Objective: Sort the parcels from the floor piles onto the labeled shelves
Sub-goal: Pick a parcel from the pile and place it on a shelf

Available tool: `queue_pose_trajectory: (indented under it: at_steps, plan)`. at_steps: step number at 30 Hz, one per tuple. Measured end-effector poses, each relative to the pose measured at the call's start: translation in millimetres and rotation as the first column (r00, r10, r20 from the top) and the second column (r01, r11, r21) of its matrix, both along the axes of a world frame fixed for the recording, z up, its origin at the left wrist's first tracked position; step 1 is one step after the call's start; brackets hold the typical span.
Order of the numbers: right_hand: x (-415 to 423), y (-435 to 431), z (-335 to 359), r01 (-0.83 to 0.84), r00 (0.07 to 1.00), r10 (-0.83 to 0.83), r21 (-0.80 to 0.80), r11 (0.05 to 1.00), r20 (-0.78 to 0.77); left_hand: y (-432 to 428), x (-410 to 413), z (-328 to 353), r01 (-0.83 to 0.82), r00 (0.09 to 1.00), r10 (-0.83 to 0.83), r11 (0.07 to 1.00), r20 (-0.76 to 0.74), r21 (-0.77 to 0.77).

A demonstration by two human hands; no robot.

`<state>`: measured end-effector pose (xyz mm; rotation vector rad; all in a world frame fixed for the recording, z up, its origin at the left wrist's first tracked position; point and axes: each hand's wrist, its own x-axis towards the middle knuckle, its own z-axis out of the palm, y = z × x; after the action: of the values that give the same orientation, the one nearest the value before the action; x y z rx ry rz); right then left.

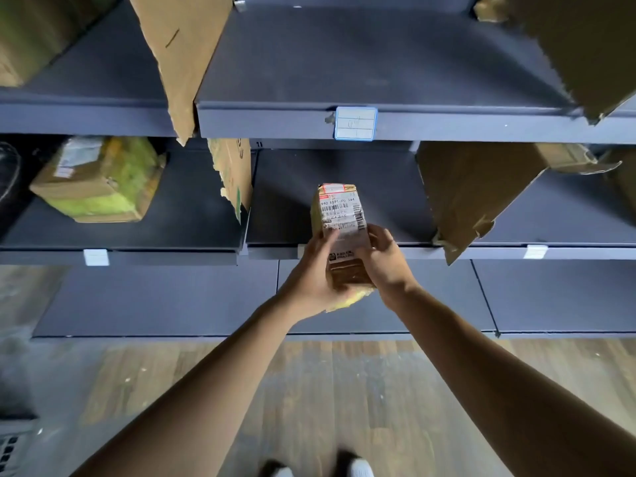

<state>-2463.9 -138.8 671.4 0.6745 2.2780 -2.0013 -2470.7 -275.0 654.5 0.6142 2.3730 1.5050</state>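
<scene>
A small brown parcel (pixel 340 215) with a white barcode label is held upright in front of the middle shelf (pixel 378 253). My left hand (pixel 311 273) grips its lower left side, thumb across the label. My right hand (pixel 385 263) grips its lower right side with curled fingers. The parcel's top reaches into the middle bay of the dark blue shelving. A blue-framed label tag (pixel 355 123) sits on the front edge of the upper shelf (pixel 275 125) directly above.
Torn cardboard dividers (pixel 182 53) (pixel 471 194) (pixel 234 173) split the shelves into bays. A green-taped box (pixel 99 180) lies in the left bay. White tags (pixel 96 257) (pixel 536 251) mark the middle shelf edge. Wooden floor (pixel 309 390) lies below, with my feet at the bottom.
</scene>
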Motion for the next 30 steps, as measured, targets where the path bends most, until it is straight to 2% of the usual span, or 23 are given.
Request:
queue_pose_trajectory:
  at_steps: [3,4,6,8,11,14,19,24,30]
  plan:
    - [1.3,0.0,1.8,-0.025,0.997,0.022,-0.046,0.999,-0.074,-7.8,-16.5,-3.4,-0.075,0.996,0.078,0.996,0.051,-0.054]
    - [1.6,0.1,2.6,-0.049,0.995,0.047,-0.018,0.999,-0.093,-10.2,-21.9,-4.6,-0.094,0.993,0.098,0.993,0.064,-0.071]
    - [1.3,-0.5,3.5,-0.098,0.991,0.110,0.144,0.985,-0.076,-13.6,-30.3,-1.9,-0.116,0.990,0.124,0.986,0.060,-0.117]
    - [-2.9,-1.6,1.1,-0.078,0.996,0.089,0.262,0.962,-0.032,-15.5,-35.7,3.2,-0.118,0.993,0.120,0.981,0.007,-0.156]
    - [-13.5,-7.4,-0.5,0.039,0.999,-0.030,0.318,0.947,-0.033,-17.1,-41.3,9.5,-0.213,0.977,0.205,0.961,-0.064,-0.174]
    - [-27.1,-14.8,-2.3,0.066,0.997,-0.047,0.338,0.939,-0.064,-15.0,-51.5,11.3,-0.305,0.947,0.259,0.913,-0.192,-0.270]
    - [-47.0,-17.3,0.1,0.127,0.988,-0.084,0.364,0.923,-0.131,-8.0,-72.4,13.3,-0.274,0.939,0.158,0.879,-0.305,-0.389]
    - [-67.7,-10.5,1.9,0.134,0.988,-0.094,0.381,0.915,-0.123,-1.0,-90.5,10.6,-0.183,0.972,0.111,0.906,-0.205,-0.381]
    - [-89.3,-6.0,12.2,0.044,0.995,-0.002,0.443,0.896,-0.095,5.7,-118.1,11.7,-0.034,0.999,0.044,0.954,0.024,-0.297]
